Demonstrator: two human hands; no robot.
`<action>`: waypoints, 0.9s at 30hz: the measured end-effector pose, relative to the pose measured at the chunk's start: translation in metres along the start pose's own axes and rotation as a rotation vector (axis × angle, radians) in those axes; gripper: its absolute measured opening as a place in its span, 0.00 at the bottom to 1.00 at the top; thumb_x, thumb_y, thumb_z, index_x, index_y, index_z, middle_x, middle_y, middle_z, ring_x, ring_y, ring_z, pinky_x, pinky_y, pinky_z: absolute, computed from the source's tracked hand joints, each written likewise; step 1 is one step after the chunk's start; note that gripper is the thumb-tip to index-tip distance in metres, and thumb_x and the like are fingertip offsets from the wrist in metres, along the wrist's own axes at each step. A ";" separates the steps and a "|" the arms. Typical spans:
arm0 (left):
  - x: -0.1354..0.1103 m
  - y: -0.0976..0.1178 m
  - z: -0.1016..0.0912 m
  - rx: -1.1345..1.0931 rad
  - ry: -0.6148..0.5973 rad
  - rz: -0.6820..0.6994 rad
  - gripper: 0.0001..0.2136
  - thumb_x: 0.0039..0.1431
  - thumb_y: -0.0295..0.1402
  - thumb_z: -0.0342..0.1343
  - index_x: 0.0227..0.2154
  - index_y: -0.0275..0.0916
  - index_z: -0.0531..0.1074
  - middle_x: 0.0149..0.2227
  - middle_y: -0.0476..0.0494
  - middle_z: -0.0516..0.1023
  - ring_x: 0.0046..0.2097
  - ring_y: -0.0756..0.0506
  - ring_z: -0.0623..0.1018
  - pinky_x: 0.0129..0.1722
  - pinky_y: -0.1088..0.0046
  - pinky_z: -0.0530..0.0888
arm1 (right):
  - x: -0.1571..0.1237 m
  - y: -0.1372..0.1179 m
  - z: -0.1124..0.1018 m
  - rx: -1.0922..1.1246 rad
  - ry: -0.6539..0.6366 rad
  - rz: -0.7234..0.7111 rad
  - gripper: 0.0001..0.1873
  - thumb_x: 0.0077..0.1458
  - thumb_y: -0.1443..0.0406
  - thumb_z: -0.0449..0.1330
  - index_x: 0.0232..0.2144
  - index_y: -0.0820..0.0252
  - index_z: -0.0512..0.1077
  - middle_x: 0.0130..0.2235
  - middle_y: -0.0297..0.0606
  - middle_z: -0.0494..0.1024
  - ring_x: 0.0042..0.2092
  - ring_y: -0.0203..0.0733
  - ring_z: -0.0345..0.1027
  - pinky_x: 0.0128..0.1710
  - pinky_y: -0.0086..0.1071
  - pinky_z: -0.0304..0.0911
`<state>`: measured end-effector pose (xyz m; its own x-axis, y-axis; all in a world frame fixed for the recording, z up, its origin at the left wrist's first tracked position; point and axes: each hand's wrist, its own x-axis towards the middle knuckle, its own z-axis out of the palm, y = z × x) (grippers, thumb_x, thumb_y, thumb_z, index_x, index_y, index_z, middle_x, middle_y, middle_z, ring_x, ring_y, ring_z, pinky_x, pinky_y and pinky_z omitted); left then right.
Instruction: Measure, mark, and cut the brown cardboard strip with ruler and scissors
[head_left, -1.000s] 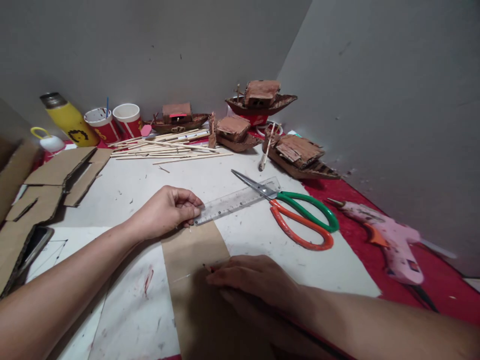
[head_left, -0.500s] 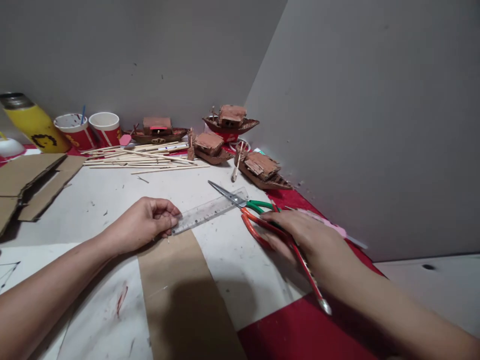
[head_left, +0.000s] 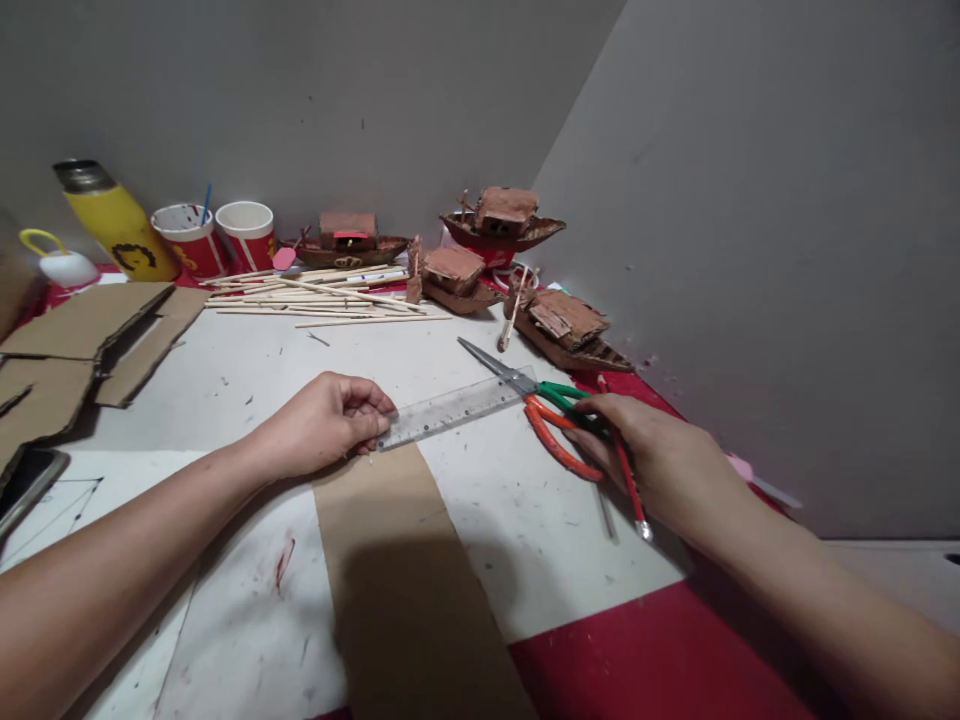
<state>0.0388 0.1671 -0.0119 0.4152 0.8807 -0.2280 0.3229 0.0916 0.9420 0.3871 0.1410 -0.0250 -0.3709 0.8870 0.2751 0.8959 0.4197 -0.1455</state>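
My left hand (head_left: 328, 421) is curled, its fingertips pinching the near end of a clear plastic ruler (head_left: 456, 408) that lies at the top edge of a brown cardboard strip (head_left: 397, 560). My right hand (head_left: 651, 455) rests on the handles of the green-and-orange scissors (head_left: 555, 410), fingers closed around them, and a red pencil (head_left: 628, 478) sticks out from the same hand. The scissor blades point up-left and lie over the far end of the ruler.
Several small brown model boats (head_left: 566, 328) stand at the back by the grey wall. A pile of thin wooden sticks (head_left: 315, 295), two red paper cups (head_left: 217, 235), a yellow bottle (head_left: 112, 220) and cardboard pieces (head_left: 90, 330) lie at the back left. A phone (head_left: 26, 480) sits at the left edge.
My right hand left the cardboard strip, carrying the red pencil, and moved right onto the scissor handles. My left hand kept its hold on the ruler.
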 end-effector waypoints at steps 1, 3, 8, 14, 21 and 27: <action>0.000 0.000 0.000 -0.005 0.003 -0.006 0.06 0.54 0.32 0.59 0.31 0.34 0.75 0.20 0.51 0.72 0.23 0.52 0.67 0.22 0.77 0.61 | 0.000 0.001 0.000 -0.008 0.009 0.008 0.12 0.63 0.58 0.52 0.43 0.56 0.70 0.38 0.48 0.79 0.35 0.56 0.76 0.31 0.43 0.69; 0.000 0.002 0.001 -0.010 0.007 -0.020 0.06 0.53 0.31 0.59 0.31 0.34 0.75 0.20 0.52 0.71 0.22 0.53 0.67 0.21 0.78 0.60 | 0.001 0.002 -0.001 -0.018 0.019 0.018 0.13 0.63 0.56 0.51 0.42 0.55 0.70 0.37 0.46 0.80 0.34 0.55 0.76 0.30 0.43 0.69; -0.002 0.004 0.002 0.008 0.010 -0.015 0.06 0.52 0.31 0.59 0.31 0.33 0.76 0.20 0.52 0.72 0.22 0.52 0.67 0.22 0.77 0.60 | 0.001 0.009 0.001 -0.046 0.106 -0.036 0.13 0.64 0.55 0.51 0.40 0.55 0.70 0.30 0.43 0.77 0.27 0.50 0.74 0.23 0.38 0.64; -0.001 0.003 0.002 0.009 0.019 -0.007 0.06 0.52 0.31 0.59 0.30 0.33 0.76 0.20 0.51 0.71 0.22 0.52 0.67 0.22 0.77 0.61 | -0.001 0.008 -0.009 -0.162 0.140 -0.007 0.17 0.63 0.51 0.50 0.41 0.54 0.72 0.33 0.47 0.80 0.31 0.56 0.75 0.20 0.38 0.61; 0.000 0.002 0.002 0.028 -0.002 0.009 0.06 0.53 0.31 0.58 0.31 0.33 0.75 0.20 0.52 0.71 0.23 0.52 0.67 0.22 0.78 0.62 | -0.011 -0.057 -0.042 0.062 0.255 0.209 0.14 0.65 0.54 0.52 0.47 0.47 0.73 0.40 0.43 0.82 0.39 0.53 0.78 0.32 0.40 0.70; 0.000 0.001 0.002 0.049 0.004 0.041 0.06 0.52 0.31 0.58 0.30 0.33 0.76 0.20 0.51 0.70 0.22 0.52 0.67 0.23 0.77 0.63 | 0.000 -0.098 -0.034 0.593 0.117 0.075 0.16 0.67 0.55 0.51 0.48 0.48 0.76 0.32 0.37 0.81 0.31 0.44 0.76 0.34 0.38 0.74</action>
<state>0.0412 0.1662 -0.0118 0.4257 0.8850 -0.1884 0.3466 0.0328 0.9374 0.3075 0.0933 0.0213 -0.2528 0.9052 0.3416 0.6172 0.4228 -0.6635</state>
